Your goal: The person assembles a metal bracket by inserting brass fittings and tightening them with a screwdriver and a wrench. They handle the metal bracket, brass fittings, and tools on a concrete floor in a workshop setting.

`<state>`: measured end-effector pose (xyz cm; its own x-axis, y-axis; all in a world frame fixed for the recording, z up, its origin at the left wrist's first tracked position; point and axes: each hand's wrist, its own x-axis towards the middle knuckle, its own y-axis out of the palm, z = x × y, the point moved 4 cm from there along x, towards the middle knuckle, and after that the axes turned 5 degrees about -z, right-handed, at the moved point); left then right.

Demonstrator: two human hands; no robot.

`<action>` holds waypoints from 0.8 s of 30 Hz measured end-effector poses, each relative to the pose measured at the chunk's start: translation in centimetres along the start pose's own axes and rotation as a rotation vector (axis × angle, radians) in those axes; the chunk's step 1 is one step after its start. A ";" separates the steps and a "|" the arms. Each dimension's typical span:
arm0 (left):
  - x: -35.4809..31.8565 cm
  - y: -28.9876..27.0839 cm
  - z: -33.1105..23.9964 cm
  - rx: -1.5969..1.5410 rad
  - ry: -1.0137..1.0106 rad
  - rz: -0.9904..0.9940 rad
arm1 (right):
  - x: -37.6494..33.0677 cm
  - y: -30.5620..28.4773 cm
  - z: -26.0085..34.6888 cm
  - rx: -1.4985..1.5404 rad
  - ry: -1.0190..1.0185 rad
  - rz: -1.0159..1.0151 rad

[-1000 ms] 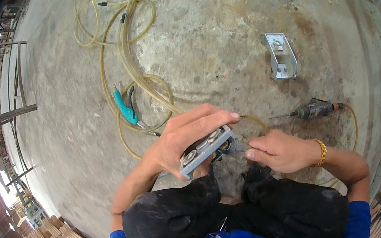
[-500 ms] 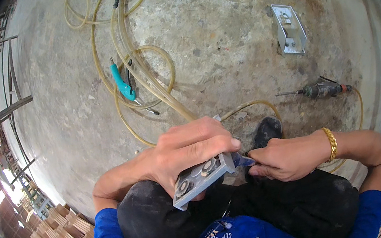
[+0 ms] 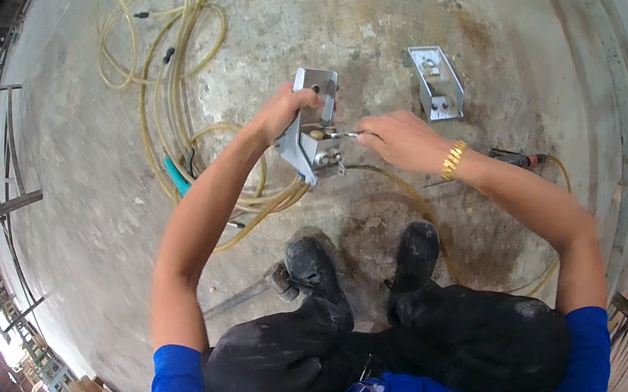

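Out in front of me, my left hand grips a grey metal bracket box by its upper part, thumb inside the open side. Round fittings and a bolt show on its lower part. My right hand is closed around a slim metal tool, whose exact kind is too small to tell. The tool's tip meets the right side of the box near the round fittings. Most of its handle is hidden in my fingers.
A second open metal box lies on the floor to the right. Below it rests a power screwdriver with a hose. Yellowish hoses coil at left, beside a teal-handled air gun. A hammer lies by my left shoe.
Both hands have moved forward, away from my lap, carrying the metal box and the tool. The box has been turned so its open side shows. My shoes and the hammer have come into view.
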<state>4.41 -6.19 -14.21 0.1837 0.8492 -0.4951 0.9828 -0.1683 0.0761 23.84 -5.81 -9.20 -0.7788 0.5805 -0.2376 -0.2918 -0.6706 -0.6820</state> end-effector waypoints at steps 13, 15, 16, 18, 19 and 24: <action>1.8 -2.4 3.5 0.253 -0.159 -0.178 | 2.5 4.2 -3.3 -0.024 0.134 0.086; 0.7 -2.6 3.9 0.265 -0.135 -0.247 | 2.1 4.1 -2.9 0.023 0.126 0.087; 0.0 -3.0 4.1 0.360 -0.094 -0.307 | 1.8 4.1 -2.5 0.050 0.120 0.097; -1.4 -3.5 4.3 0.553 -0.005 -0.417 | 1.4 4.1 -1.9 0.081 0.117 0.136; -1.8 -3.6 4.5 0.565 -0.023 -0.493 | 1.2 4.2 -1.8 0.085 0.120 0.164; -2.7 -2.6 4.5 0.690 -0.035 -0.705 | 0.6 5.3 -1.1 0.062 0.092 0.188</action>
<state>1.25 -10.26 -16.99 -0.4517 0.8537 -0.2593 0.6384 0.1062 -0.7624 22.45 -8.49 -13.75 -0.7694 0.4808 -0.4206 -0.1824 -0.7963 -0.5767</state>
